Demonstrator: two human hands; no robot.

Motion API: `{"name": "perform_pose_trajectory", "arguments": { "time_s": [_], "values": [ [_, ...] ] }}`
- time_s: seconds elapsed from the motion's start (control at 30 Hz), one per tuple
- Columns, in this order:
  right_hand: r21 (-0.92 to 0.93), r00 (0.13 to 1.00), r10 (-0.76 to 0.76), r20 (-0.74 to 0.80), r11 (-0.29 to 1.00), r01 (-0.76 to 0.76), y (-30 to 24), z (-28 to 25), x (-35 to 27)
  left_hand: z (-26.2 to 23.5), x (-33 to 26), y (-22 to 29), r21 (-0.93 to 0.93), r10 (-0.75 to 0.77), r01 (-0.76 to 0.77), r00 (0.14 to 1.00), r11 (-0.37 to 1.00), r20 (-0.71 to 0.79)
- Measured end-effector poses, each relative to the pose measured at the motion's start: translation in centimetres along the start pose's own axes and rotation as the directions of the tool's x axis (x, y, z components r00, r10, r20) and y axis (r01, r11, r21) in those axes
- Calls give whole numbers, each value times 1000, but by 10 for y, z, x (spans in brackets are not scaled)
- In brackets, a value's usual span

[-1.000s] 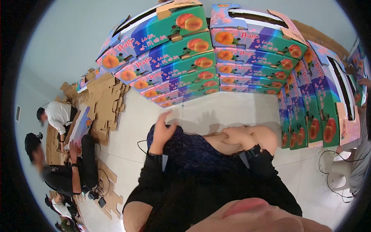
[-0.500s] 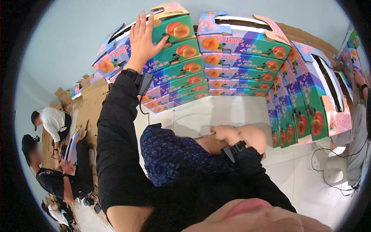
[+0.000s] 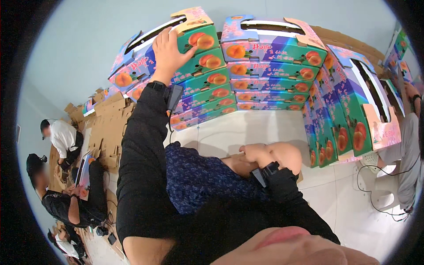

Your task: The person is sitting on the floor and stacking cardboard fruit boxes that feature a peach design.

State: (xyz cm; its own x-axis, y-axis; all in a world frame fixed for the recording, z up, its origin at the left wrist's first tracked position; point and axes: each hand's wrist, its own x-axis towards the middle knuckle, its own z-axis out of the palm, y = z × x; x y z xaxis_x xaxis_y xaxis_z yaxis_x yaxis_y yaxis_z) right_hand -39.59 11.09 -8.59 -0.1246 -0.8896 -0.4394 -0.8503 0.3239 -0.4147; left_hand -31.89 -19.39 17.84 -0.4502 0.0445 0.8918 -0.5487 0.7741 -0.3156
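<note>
My left hand (image 3: 169,54) is stretched up and forward, gripping the front edge of the top fruit box (image 3: 170,46) on the left stack, a colourful carton printed with peaches. My right hand (image 3: 254,153) rests low on my bare knee (image 3: 282,155), fingers curled, holding nothing. Both arms wear black sleeves with a wrist device. My lap is covered by dark blue patterned cloth (image 3: 198,181).
Stacks of the same peach cartons (image 3: 269,66) form a wall ahead and to the right (image 3: 349,115). Flat brown cardboard (image 3: 106,128) lies in piles at the left, where other people (image 3: 62,137) work. A seated person (image 3: 408,141) and cables are at the right on white floor.
My left hand rose from my lap up to the top carton of the left stack and now grips its edge. My right hand stayed on my knee.
</note>
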Motion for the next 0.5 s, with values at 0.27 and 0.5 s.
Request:
{"name": "perform_pose_trajectory", "arguments": {
  "time_s": [0.27,0.5],
  "values": [
    [19,999,-7,-37,1000,7,3,8,-2,1,66,-16,-172,-269,351,888,920,373],
    [-62,1000,-6,-16,998,5,-13,-1,-12,40,33,-24,-183,95,-30,928,983,359]
  ]
}}
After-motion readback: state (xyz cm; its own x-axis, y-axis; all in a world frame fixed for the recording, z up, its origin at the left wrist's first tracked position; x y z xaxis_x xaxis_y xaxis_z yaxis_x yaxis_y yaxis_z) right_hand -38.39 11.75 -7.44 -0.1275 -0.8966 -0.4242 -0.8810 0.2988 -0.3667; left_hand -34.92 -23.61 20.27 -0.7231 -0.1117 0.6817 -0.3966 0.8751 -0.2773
